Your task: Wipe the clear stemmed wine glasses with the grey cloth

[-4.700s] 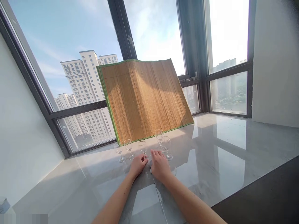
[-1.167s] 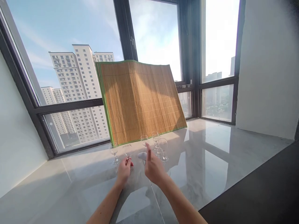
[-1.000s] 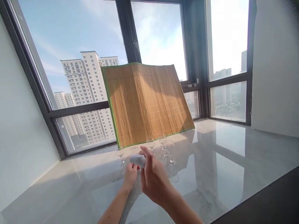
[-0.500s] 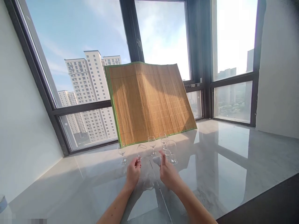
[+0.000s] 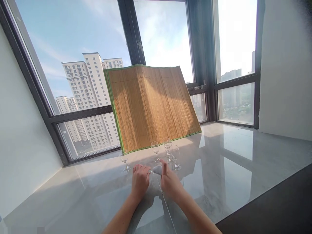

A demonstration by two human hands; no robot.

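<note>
Drawn together over half a second, a person's two hands now meet around a stemmed glass (image 5: 150, 171) above a glossy grey ledge (image 5: 99, 195). From left, pale high-rise towers (image 5: 91, 78) rise beyond a dark-framed window (image 5: 131, 34), against which a green-edged bamboo mat (image 5: 153, 107) leans. One clear goblet (image 5: 124, 159) stands upright near the left hand (image 5: 140, 178), whose fingers curl over the stemmed glass, leaving only a small clear part showing between the hands. Meeting that part is a pale grey wad (image 5: 157, 169), apparently cloth, gripped between the thumb and bent fingers of the right hand (image 5: 171, 183), forefinger raised. Just beyond the wad stands a middle goblet (image 5: 155, 149); farther right, a rear goblet (image 5: 166, 144) and a front goblet (image 5: 174, 154), both upright, overlap in view.
</note>
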